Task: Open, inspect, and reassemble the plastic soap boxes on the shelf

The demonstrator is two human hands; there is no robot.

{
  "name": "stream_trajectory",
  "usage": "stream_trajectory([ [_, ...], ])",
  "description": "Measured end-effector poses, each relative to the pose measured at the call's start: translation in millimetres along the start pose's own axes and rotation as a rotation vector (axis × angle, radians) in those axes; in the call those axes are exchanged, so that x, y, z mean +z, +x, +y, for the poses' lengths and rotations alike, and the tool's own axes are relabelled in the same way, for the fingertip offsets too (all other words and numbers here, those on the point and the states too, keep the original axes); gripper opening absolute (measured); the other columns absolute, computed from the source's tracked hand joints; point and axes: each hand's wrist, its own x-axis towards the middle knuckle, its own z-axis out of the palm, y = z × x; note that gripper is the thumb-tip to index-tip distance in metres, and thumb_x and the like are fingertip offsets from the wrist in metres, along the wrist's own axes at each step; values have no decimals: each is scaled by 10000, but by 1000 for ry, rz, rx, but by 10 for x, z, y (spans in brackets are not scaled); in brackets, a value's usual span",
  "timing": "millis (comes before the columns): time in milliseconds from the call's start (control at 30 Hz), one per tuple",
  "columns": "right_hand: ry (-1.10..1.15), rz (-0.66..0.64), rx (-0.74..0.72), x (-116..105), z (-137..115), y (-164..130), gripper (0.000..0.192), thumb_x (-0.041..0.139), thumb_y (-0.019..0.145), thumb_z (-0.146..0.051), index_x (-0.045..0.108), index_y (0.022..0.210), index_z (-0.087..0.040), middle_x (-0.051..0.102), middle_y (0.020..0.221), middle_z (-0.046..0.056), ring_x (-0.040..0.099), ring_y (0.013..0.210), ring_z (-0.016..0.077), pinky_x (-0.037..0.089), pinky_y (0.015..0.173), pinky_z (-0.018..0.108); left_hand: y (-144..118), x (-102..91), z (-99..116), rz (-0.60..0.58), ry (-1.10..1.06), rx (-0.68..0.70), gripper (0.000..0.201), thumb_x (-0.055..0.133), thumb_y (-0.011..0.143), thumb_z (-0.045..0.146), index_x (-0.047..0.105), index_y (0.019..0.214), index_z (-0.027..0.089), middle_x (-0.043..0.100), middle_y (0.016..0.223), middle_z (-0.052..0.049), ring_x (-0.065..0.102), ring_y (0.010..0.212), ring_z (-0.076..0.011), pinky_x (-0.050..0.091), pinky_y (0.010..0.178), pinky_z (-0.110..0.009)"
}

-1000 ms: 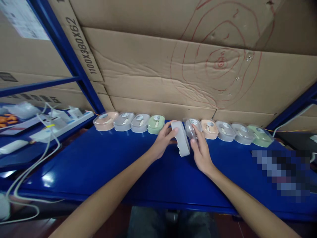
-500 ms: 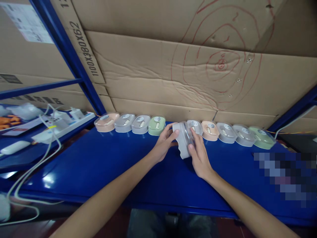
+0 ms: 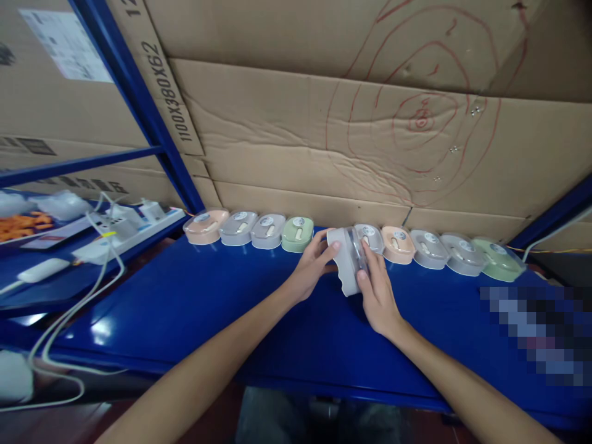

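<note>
Between my two hands is a grey plastic box with a clear lid point(image 3: 343, 265), tilted up on its side above the blue table point(image 3: 203, 308). My left hand point(image 3: 308, 271) grips its grey base, thumb on the face and fingers partly hidden behind. Closed on the clear lid side is my right hand point(image 3: 380, 296), thumb and fingers pressed to it. A green lidded box point(image 3: 298, 235) stands beyond my left hand; a grey lidded box point(image 3: 370, 239) is partly hidden behind the held one.
Along the table's back edge runs a row of similar boxes, among them a peach box point(image 3: 206, 229) and a peach box point(image 3: 398, 246). A power strip point(image 3: 102, 243) with white cables lies at left. A cardboard sheet point(image 3: 277, 123) with red rings stands behind.
The whole scene has shifted slightly to the right as the camera turned. Both hands keep their hold on the grey box, which is tilted much as before.
</note>
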Motion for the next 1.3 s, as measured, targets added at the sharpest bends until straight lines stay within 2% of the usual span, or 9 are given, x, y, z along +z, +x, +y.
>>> stream_trajectory([
  [200, -38, -25, -10, -18, -11, -3, 662, 371, 1164, -569, 213, 1779, -380, 379, 1741, 139, 376, 1633, 381, 345, 1305, 711, -5, 3, -28, -36, -18, -5, 676, 868, 870, 624, 640, 1397, 267, 707, 1370, -111, 687, 1149, -276, 596, 854, -366],
  [433, -125, -3, 5, 0, -67, 3, 810, 543, 1096, -588, 172, 1785, -378, 460, 1588, 163, 486, 1520, 403, 415, 1243, 728, -82, 208, -83, -13, -265, -83, 691, 733, 982, 656, 570, 1574, 340, 650, 1573, -86, 592, 1464, -324, 475, 1224, -481],
  [533, -132, 24, 13, 5, -88, 19, 858, 652, 1037, -575, 242, 1765, -375, 495, 1529, 164, 544, 1440, 410, 463, 1194, 734, -122, 256, -84, -28, -288, -90, 731, 817, 933, 613, 580, 1568, 340, 681, 1538, -94, 603, 1458, -330, 479, 1222, -486],
  [700, -115, 7, -20, -10, -131, 33, 955, 765, 959, -552, 268, 1757, -388, 488, 1483, 157, 572, 1390, 409, 489, 1170, 734, -163, 250, -58, 29, -204, -89, 872, 1001, 769, 333, 596, 1541, 309, 755, 1384, -99, 698, 1293, -294, 540, 1115, -458],
  [867, -35, -47, -39, -36, -91, 50, 821, 741, 989, -513, 381, 1717, -394, 516, 1479, 137, 576, 1389, 382, 512, 1165, 673, -114, 207, -43, 160, -179, -104, 694, 1010, 713, 278, 704, 1334, 227, 786, 1233, -98, 739, 1150, -287, 582, 1027, -454],
  [1000, 222, -18, 119, -24, 45, 103, 603, 678, 1034, -551, 545, 1580, -331, 647, 1392, 129, 677, 1232, 326, 604, 1042, 567, -49, 131, -35, 195, -125, -71, 605, 993, 701, 300, 715, 1230, 207, 781, 1103, -70, 734, 1060, -262, 579, 967, -415],
  [1100, 410, 3, 274, -2, 94, 146, 606, 713, 990, -625, 602, 1478, -282, 718, 1315, 124, 697, 1249, 324, 609, 1055, 537, -25, 85, -13, 181, -108, -76, 576, 969, 718, 324, 711, 1218, 200, 771, 1080, -66, 721, 997, -240, 566, 909, -385],
  [1200, 550, -53, 390, 2, 45, 165, 581, 754, 950, -657, 667, 1382, -278, 739, 1382, 110, 703, 1286, 319, 576, 1127, 529, -13, 42, 26, 116, -125, -112, 554, 959, 732, 345, 719, 1207, 191, 773, 1124, -86, 719, 1009, -252, 554, 891, -380],
  [1300, 712, -170, 498, -13, -31, 162, 554, 753, 950, -669, 710, 1321, -260, 792, 1294, 107, 758, 1184, 317, 619, 1049, 509, 4, -14, 62, 47, -121, -127, 560, 961, 729, 345, 724, 1216, 202, 775, 1158, -90, 716, 1053, -270, 541, 897, -372],
])
